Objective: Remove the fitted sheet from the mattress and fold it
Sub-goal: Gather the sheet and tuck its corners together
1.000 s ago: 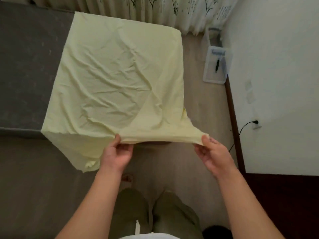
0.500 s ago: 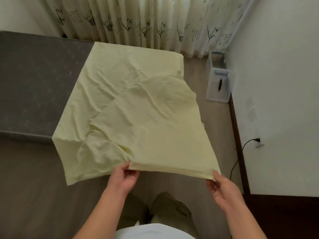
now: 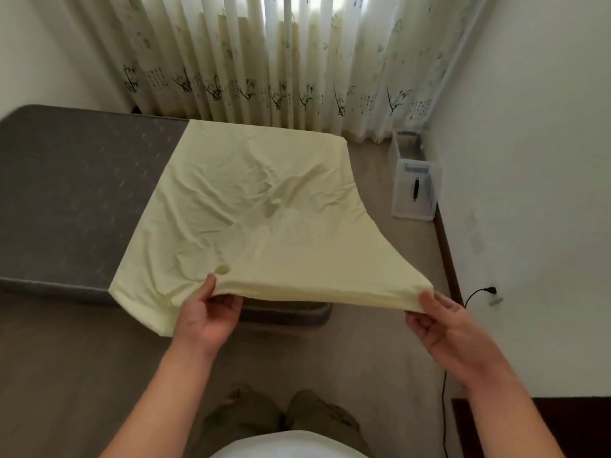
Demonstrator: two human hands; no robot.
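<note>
Bare forearms; olive-green trousers (image 3: 317,421); perhaps a white shirt hem (image 3: 291,446) below.

A small room corner with daylight behind curtains

Pale curtains (image 3: 271,61) printed with dark bamboo sprigs hang across the far side, lit from behind. White walls (image 3: 529,160) meet a grey-brown wood floor (image 3: 66,375) edged by a dark skirting board (image 3: 446,252). A clear plastic box (image 3: 415,193) sits in the corner; a black cable (image 3: 444,408) runs to a wall socket (image 3: 494,297).

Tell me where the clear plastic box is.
In the head view, the clear plastic box sits on the floor at the right, against the white wall, beyond the mattress and near the curtain.
</note>
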